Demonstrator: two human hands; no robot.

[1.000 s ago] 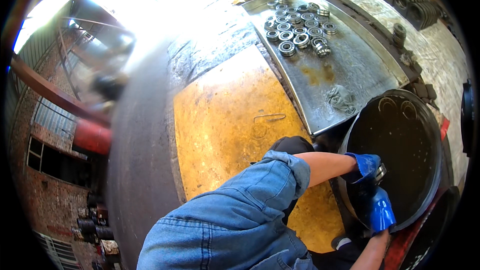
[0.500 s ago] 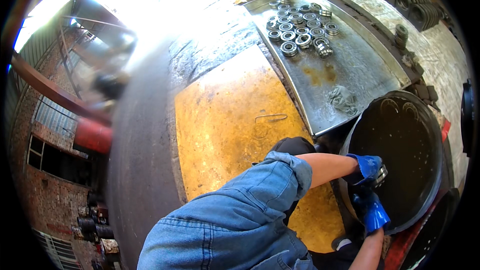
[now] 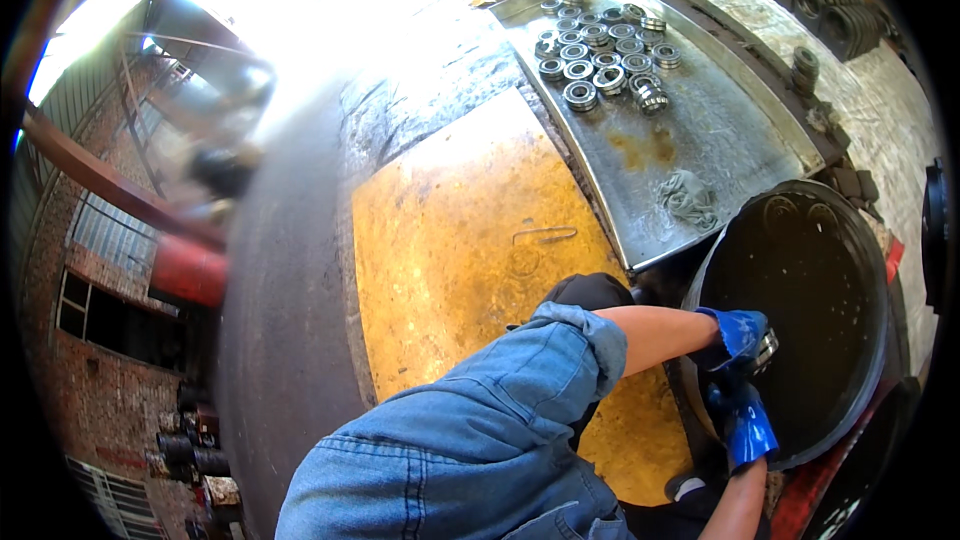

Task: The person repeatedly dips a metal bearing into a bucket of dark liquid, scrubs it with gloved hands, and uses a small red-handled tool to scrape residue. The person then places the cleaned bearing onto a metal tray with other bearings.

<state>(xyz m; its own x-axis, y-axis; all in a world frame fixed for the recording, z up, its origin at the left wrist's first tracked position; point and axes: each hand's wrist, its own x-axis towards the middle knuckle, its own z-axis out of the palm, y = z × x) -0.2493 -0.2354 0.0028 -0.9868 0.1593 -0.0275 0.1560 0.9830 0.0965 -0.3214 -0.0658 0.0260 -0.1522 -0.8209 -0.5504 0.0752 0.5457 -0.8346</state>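
Observation:
Both my hands wear blue rubber gloves and are together over the left side of a round metal drum (image 3: 876, 380) of dark liquid. My left hand (image 3: 738, 338) is closed around a shiny metal bearing (image 3: 766, 350), which shows only at the glove's far side. Just below it, my right hand (image 3: 745, 425) is up against the left, its fingers curled and dark with wet. Those fingers are mostly hidden, so I cannot make out what they grip. Light specks and reflections show on the liquid's surface.
A shallow metal tray (image 3: 740, 195) beyond the drum bears several bearings (image 3: 605, 60) and a crumpled grey rag (image 3: 687, 200). A yellow sheet (image 3: 450, 240) with a bent wire (image 3: 545, 234) lies to the left. More stacked rings (image 3: 835, 15) stand at the far right.
My hands stay together over the drum, with the bearing turned slightly in the left glove. The whole view has shifted a little.

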